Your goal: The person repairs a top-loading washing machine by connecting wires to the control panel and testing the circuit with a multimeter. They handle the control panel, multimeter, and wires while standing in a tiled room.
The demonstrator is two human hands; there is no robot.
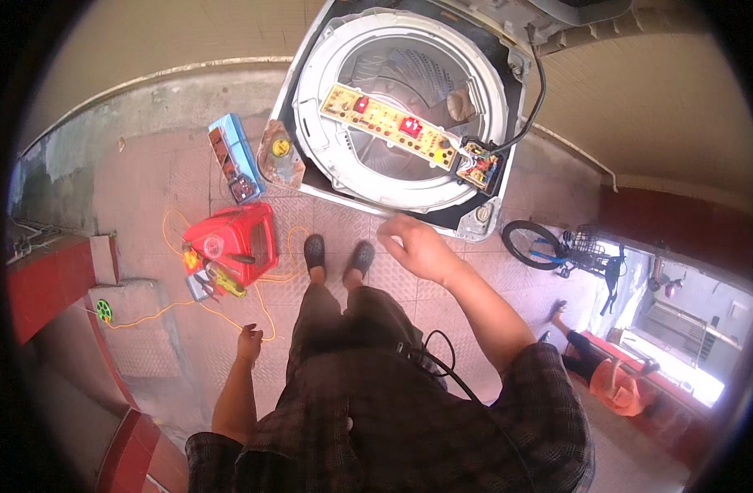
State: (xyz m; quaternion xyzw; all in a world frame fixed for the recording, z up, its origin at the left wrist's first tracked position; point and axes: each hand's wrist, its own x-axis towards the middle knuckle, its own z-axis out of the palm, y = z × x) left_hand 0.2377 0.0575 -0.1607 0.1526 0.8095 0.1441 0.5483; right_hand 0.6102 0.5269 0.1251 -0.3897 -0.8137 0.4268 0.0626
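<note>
A top-loading washing machine (pixel 302 177) stands before me with its top cover off, showing a white tub ring (pixel 310 123) and the drum inside. Across the opening lies a long yellow circuit board (pixel 376 119) with red displays lit, wired to a smaller board (pixel 477 164) at its right end. My right hand (pixel 417 251) is just in front of the machine's near edge, thumb and fingers bent together; whatever they may hold is too small to make out. Low at my left side hangs my left hand (pixel 249 343), empty, its fingers loosely bent and apart, near an orange cord (pixel 268 316).
A red plastic case (pixel 269 238) with tools on it and a blue tray (pixel 241 144) of parts lie left of the machine. A green reel (pixel 104 311) holds the cord's far end. At right are a bicycle (pixel 549 251) and another person (pixel 614 390) in orange.
</note>
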